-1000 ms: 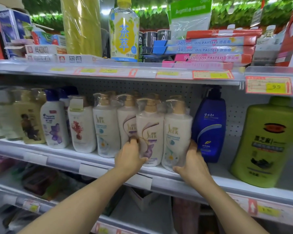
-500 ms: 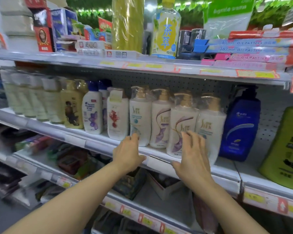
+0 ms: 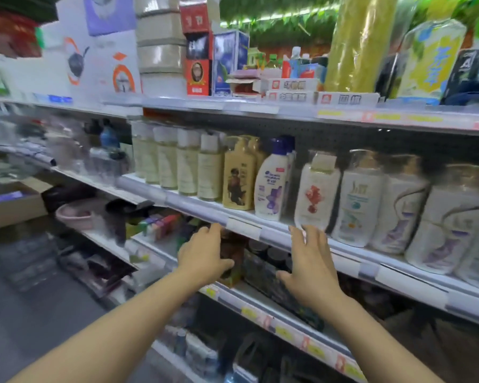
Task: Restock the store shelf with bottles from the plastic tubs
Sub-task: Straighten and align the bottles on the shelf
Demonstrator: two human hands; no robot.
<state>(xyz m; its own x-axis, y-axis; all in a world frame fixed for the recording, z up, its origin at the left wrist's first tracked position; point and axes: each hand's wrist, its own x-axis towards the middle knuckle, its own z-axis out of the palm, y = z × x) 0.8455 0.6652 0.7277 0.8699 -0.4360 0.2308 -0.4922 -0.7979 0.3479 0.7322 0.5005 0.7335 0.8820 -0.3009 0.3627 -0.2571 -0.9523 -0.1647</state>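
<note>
Shampoo bottles (image 3: 354,200) stand upright in row on middle shelf (image 3: 244,225), white pump ones right of white-and-blue bottle (image 3: 271,183), yellow bottle (image 3: 238,178) left of that. Your left hand (image 3: 202,255) hangs below shelf edge, fingers relaxed, holding nothing. Your right hand (image 3: 313,261) spread flat in front of shelf edge, fingertips near base of white bottle with red flower (image 3: 315,194); contact unclear, frame blurred. Pink basin (image 3: 75,215) far left of shelf, lower down.

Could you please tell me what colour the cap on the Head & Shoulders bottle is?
Dark blue cap, seen in the head view.
</note>
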